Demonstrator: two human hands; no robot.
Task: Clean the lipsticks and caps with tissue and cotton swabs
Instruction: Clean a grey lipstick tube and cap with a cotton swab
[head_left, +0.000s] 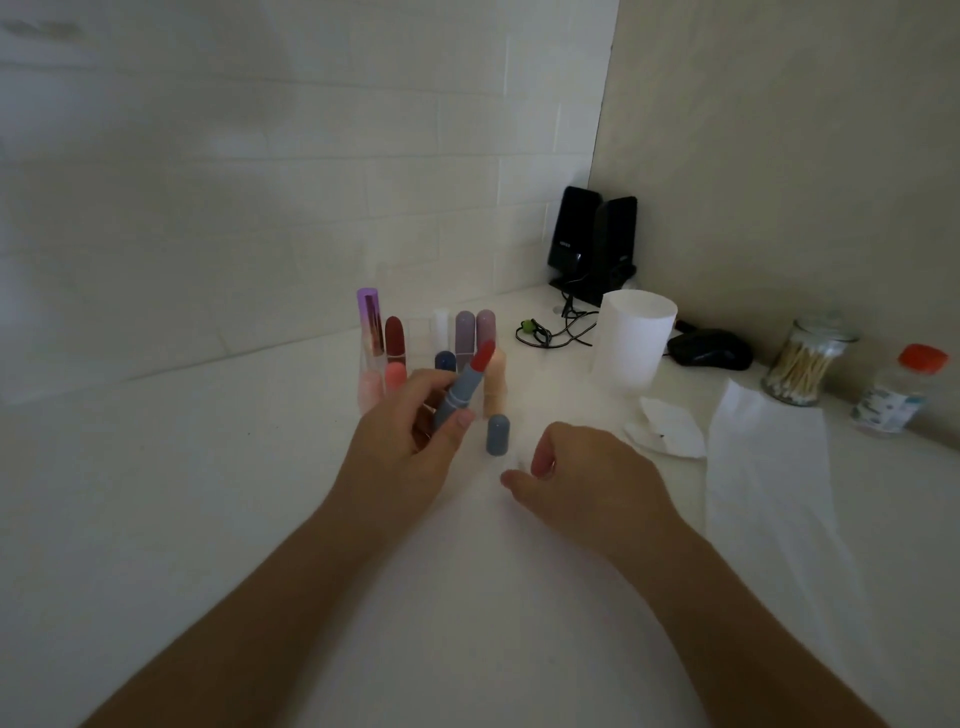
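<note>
My left hand (410, 441) grips an uncapped grey-blue lipstick (460, 389) tilted to the right, its red bullet up. Its grey-blue cap (497, 435) stands upright on the white counter just right of that hand. My right hand (582, 475) hovers low over the counter right of the cap, thumb and forefinger pinching a small white bit of tissue (511, 462). A clear organiser holds several capped lipsticks (395, 338) behind my left hand. A used crumpled tissue (667, 428) lies to the right, and a jar of cotton swabs (802, 366) stands further right.
A white cup (634, 338) stands behind the tissue. A long white tissue sheet (769, 467) lies at right. Black speakers (592, 244) with cables and a black mouse (709, 351) fill the corner. A small bottle with an orange cap (904, 389) stands at far right.
</note>
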